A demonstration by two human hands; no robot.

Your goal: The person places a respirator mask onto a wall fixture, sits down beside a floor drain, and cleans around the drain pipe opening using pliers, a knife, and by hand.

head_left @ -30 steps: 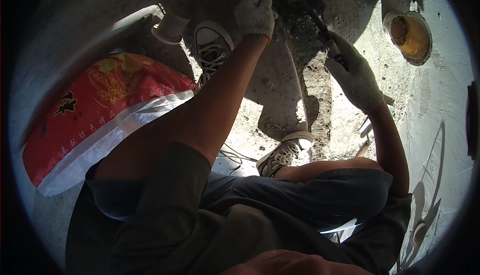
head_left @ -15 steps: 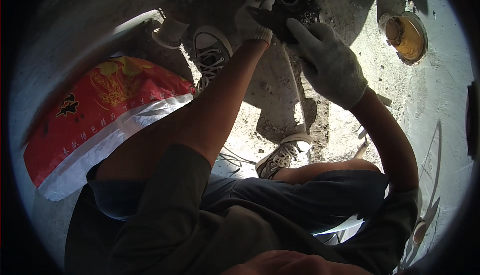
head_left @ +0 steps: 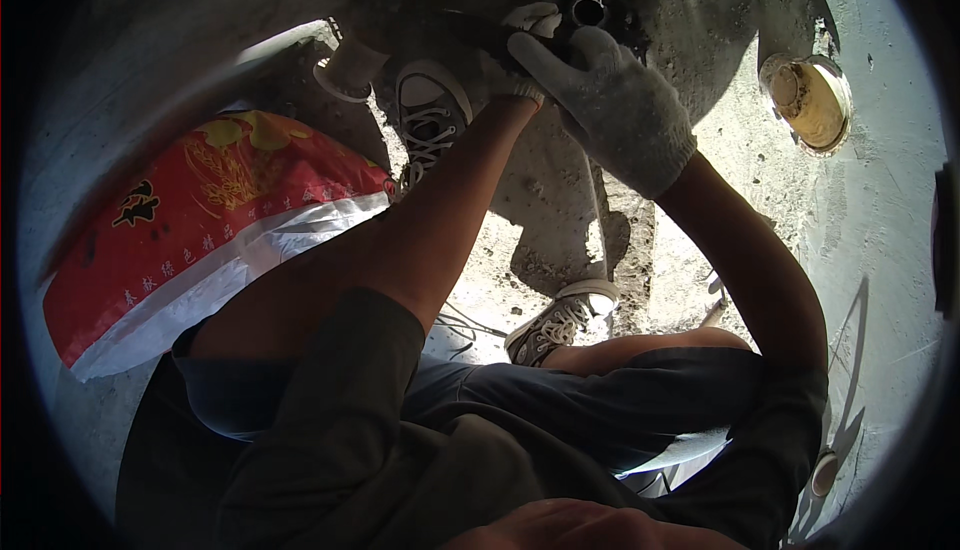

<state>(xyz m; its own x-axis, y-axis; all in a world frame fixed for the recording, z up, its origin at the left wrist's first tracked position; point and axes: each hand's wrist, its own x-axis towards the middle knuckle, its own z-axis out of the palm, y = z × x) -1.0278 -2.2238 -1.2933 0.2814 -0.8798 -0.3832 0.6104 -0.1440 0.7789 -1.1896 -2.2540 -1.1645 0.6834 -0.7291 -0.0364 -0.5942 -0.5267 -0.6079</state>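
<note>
Both my hands wear pale knitted gloves and are close together at the top of the view. My right hand (head_left: 625, 110) is closed round a dark, flat, blade-like tool (head_left: 478, 32) that points left across my left hand. Shadow and my right hand hide most of the tool, so its exact kind is unclear. Bent fingertips of my left hand (head_left: 535, 20) show beyond the tool; its palm and the rest are hidden. Just right of those fingertips, a round pipe opening (head_left: 590, 12) with a dark collar rises from the floor.
A red and white printed sack (head_left: 230, 200) lies at left. Behind it stands a short pipe stub (head_left: 352, 68). At right, a yellowish round pipe (head_left: 808, 100) sits in the concrete floor (head_left: 700, 240) near the pale wall (head_left: 890, 210). My shoes (head_left: 432, 115) are on either side of the work area.
My right hand has moved left and a little down, and the tool has swung left over my left hand. My left hand has barely shifted.
</note>
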